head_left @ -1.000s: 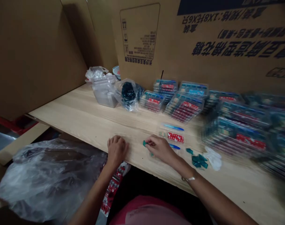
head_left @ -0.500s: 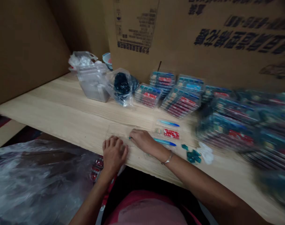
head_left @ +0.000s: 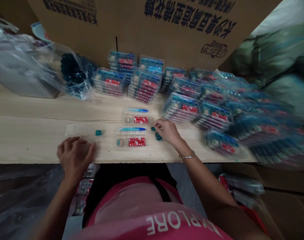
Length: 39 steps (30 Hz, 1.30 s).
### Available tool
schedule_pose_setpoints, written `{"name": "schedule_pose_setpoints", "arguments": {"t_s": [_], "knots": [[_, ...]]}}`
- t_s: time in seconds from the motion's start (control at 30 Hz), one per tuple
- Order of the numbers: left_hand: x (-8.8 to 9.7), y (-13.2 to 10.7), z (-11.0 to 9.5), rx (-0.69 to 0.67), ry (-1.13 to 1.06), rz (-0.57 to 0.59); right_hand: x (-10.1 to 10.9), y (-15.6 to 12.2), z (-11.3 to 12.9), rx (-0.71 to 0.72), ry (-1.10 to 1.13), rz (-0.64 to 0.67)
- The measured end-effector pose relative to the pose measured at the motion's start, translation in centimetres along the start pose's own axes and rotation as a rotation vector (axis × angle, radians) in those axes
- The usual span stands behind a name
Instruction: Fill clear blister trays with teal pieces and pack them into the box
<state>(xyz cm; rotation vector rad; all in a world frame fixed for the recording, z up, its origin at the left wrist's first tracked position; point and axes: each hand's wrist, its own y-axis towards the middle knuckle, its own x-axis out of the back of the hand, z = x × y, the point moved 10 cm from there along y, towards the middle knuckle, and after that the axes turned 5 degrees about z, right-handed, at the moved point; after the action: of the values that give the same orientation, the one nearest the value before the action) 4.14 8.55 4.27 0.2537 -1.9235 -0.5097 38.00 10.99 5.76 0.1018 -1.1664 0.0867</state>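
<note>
My left hand (head_left: 75, 156) is at the table's front edge, fingers apart, beside a clear plastic tray (head_left: 73, 129). A small teal piece (head_left: 98, 132) lies at that tray's right end. My right hand (head_left: 168, 131) pinches its fingertips together just above a few loose teal pieces (head_left: 158, 136); what they hold, if anything, is too small to make out. Between my hands lie two clear trays, each with a blue pen: the nearer pen (head_left: 132, 129) sits above a red patterned packet (head_left: 137, 142), the farther pen (head_left: 139, 110) above another red packet (head_left: 141, 119).
Stacks of filled clear boxes (head_left: 180, 106) stand along the back and right. A bag of dark teal pieces (head_left: 73, 71) and a plastic-wrapped pile of clear trays (head_left: 24, 80) are at the back left. A large cardboard carton (head_left: 132, 30) rises behind.
The view has swung right. My right hand has left the clear tray on the left for the loose teal pieces; a teal piece now shows in that tray. My left hand stays near it.
</note>
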Motion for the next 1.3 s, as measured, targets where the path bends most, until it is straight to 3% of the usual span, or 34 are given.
{"name": "schedule_pose_setpoints", "arguments": {"t_s": [0.1,0.2,0.27,0.37,0.43,0.5,0.67,0.8,0.87,0.97,1.07,1.17,1.3], "knots": [[1.2,0.1,-1.8,-0.005,-0.108,-0.055,-1.0,-0.2,-2.4,-0.035,-0.084,0.101],[1.0,0.4,-6.1,0.008,-0.413,-0.017,-0.8,-0.6,-1.7,-0.024,-0.009,0.062],[-1.2,0.6,-9.8,0.084,-0.749,0.127,0.0,-1.4,0.1,0.070,0.205,0.007],[-6.3,-0.4,-15.1,0.347,-1.305,0.433,1.0,-3.3,3.4,0.281,0.512,-0.010],[-8.6,-1.3,-16.9,0.542,-1.550,0.510,1.3,-4.4,4.7,0.341,0.608,-0.031],[-9.5,-1.9,-17.1,0.655,-1.670,0.508,0.7,-4.9,4.9,0.319,0.729,-0.028],[-8.9,-3.0,-15.8,0.702,-1.801,0.526,-2.1,-5.1,4.3,0.194,1.058,0.037],[-8.4,-3.7,-16.3,0.636,-1.903,0.633,-1.1,-5.3,4.8,0.218,0.923,-0.068],[-8.1,-3.8,-16.3,0.612,-1.945,0.643,-0.4,-5.3,6.1,0.291,0.823,-0.046],[-8.0,-4.0,-15.9,0.626,-2.033,0.647,-0.2,-5.1,8.1,0.394,0.734,0.070],[-8.2,-4.7,-15.8,0.637,-2.159,0.729,-0.7,-4.4,9.5,0.466,0.711,0.201],[-8.7,-5.4,-15.5,0.629,-2.251,0.803,-2.0,-3.8,10.6,0.503,0.677,0.347],[-9.4,-6.2,-14.0,0.639,-2.247,0.790,-3.9,-3.5,11.7,0.509,0.650,0.438]]}}
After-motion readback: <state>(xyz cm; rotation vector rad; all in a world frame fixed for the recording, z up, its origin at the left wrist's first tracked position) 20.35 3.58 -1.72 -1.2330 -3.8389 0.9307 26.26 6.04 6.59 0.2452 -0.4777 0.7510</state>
